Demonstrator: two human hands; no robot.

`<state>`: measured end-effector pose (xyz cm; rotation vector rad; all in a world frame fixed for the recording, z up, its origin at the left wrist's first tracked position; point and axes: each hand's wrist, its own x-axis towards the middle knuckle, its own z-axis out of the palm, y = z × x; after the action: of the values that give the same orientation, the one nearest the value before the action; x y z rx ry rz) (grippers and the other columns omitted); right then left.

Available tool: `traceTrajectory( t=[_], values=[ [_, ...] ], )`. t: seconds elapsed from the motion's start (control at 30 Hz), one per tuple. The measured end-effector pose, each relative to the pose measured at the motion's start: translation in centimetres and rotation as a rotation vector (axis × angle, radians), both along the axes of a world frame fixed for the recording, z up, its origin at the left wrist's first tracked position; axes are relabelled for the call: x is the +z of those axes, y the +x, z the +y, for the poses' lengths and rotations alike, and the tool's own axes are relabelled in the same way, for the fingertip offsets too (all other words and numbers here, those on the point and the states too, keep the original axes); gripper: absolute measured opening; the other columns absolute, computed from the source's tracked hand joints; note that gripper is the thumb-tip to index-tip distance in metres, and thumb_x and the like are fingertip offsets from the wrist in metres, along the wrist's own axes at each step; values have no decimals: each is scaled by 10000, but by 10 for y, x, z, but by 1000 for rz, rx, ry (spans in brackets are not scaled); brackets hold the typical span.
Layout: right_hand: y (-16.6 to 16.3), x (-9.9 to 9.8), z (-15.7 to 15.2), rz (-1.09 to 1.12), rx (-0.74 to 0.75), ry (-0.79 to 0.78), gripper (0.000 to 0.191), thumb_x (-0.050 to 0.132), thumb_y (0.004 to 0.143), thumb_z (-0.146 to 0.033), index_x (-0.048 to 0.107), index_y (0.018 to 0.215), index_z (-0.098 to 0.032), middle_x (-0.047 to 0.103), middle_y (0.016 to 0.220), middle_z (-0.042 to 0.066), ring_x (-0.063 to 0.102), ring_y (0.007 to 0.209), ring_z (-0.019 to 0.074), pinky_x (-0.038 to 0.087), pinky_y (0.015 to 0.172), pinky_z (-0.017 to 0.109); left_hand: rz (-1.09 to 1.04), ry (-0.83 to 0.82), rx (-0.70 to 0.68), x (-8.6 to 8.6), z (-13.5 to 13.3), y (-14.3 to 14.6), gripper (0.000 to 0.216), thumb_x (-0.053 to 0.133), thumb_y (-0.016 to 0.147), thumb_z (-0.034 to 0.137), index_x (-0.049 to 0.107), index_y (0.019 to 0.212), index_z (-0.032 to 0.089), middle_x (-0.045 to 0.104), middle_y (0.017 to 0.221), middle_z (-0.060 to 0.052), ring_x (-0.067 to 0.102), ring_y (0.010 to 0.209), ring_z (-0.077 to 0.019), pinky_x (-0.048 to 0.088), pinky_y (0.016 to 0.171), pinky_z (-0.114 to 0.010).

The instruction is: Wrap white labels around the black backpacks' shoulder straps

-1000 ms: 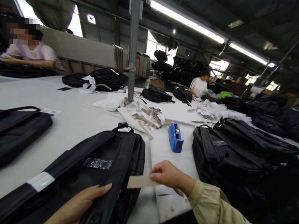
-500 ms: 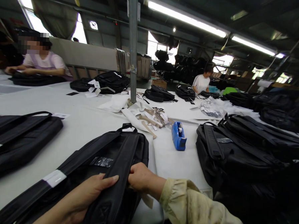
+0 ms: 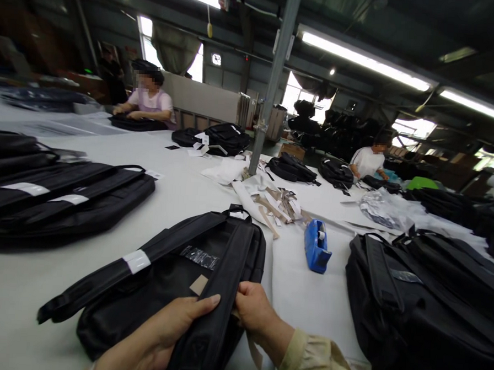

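A black backpack (image 3: pixel 171 275) lies back-up on the white table (image 3: pixel 180 192) in front of me. My left hand (image 3: pixel 156 340) grips its near shoulder strap (image 3: pixel 220 294) from the left, thumb on top. My right hand (image 3: pixel 254 312) is closed on the same strap's right edge and pinches a tan paper strip (image 3: pixel 254 354); one end of the strip (image 3: pixel 199 284) pokes out from under the strap on the left side. The other strap carries a white paper band (image 3: pixel 136 261).
A blue tape dispenser (image 3: pixel 317 245) and a heap of tan strips (image 3: pixel 281 204) lie beyond the backpack. Stacks of black bags sit at the left (image 3: pixel 56 197) and right (image 3: pixel 423 293). A metal pole (image 3: pixel 273 81) rises mid-table. Two people work at the far side.
My right hand brought the tan strip from the open table to the strap and slid it beneath. The camera has turned left, showing more of the left bag stack.
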<state>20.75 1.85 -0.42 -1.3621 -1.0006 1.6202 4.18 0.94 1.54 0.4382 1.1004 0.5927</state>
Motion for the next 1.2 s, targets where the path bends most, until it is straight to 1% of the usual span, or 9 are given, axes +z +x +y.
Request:
traceTrajectory(
  t=[0.17, 0.27, 0.37, 0.63, 0.73, 0.87, 0.97, 1.1, 1.2],
  values=[
    [31, 7, -2, -1, 167, 11, 310, 784, 595, -377, 676, 739, -124, 614, 606, -15, 504, 545, 92, 395, 548, 219, 83, 125, 33, 6, 1, -3, 464, 869, 620, 352, 674, 958, 101, 759, 750, -163, 700, 597, -264, 583, 544, -337],
    [59, 16, -4, -244, 329, 8, 229, 745, 619, -288, 728, 784, -130, 622, 613, -20, 493, 544, 90, 384, 551, 220, 105, 146, 4, 7, 1, -5, 410, 841, 665, 379, 682, 919, 98, 762, 754, -165, 706, 612, -268, 590, 573, -347],
    [69, 20, -2, -425, 357, 39, 146, 700, 655, -233, 744, 763, -146, 600, 580, -32, 481, 525, 85, 370, 532, 209, 75, 143, -44, 6, 1, -5, 374, 813, 703, 404, 698, 866, 88, 763, 769, -177, 718, 658, -289, 596, 610, -362],
    [45, 19, 26, -438, 384, 189, 55, 659, 689, -127, 712, 700, -133, 567, 565, -55, 468, 530, 61, 380, 546, 181, 70, 160, -55, -10, 3, -11, 446, 840, 642, 462, 714, 815, 70, 760, 788, -216, 723, 671, -322, 594, 618, -383],
    [48, 39, 34, -414, 359, 124, 80, 716, 659, -127, 699, 738, -129, 583, 571, -53, 475, 507, 58, 382, 517, 177, 140, 202, -71, -11, 4, -12, 426, 845, 625, 440, 721, 806, 74, 762, 772, -204, 725, 670, -329, 590, 620, -386],
    [37, 70, 42, -350, 313, 61, 177, 736, 645, -92, 660, 797, -143, 507, 500, -92, 422, 428, 45, 342, 442, 162, 210, 317, -85, -7, 2, -6, 389, 814, 656, 434, 734, 826, 93, 770, 763, -159, 722, 678, -314, 569, 618, -362],
    [14, 77, 46, -413, 279, 83, 172, 713, 652, -54, 644, 783, -143, 510, 502, -87, 460, 432, 50, 373, 440, 152, 252, 456, -126, -3, 2, -4, 379, 764, 716, 467, 736, 837, 109, 768, 762, -108, 706, 705, -282, 522, 598, -305],
    [-12, 73, 47, -398, 298, 11, 77, 673, 769, -181, 623, 812, -142, 585, 546, -31, 565, 459, 115, 470, 452, 207, 345, 620, -171, 2, 1, -4, 418, 709, 751, 541, 738, 788, 126, 699, 661, -30, 610, 606, -207, 401, 520, -252],
    [-16, 68, 44, -350, 372, 33, 171, 596, 863, -313, 601, 822, -147, 598, 563, -12, 563, 444, 129, 492, 432, 240, 471, 687, -147, 5, 1, -2, 441, 680, 755, 579, 716, 708, 142, 611, 573, -6, 511, 541, -178, 311, 481, -255]
  ],
)
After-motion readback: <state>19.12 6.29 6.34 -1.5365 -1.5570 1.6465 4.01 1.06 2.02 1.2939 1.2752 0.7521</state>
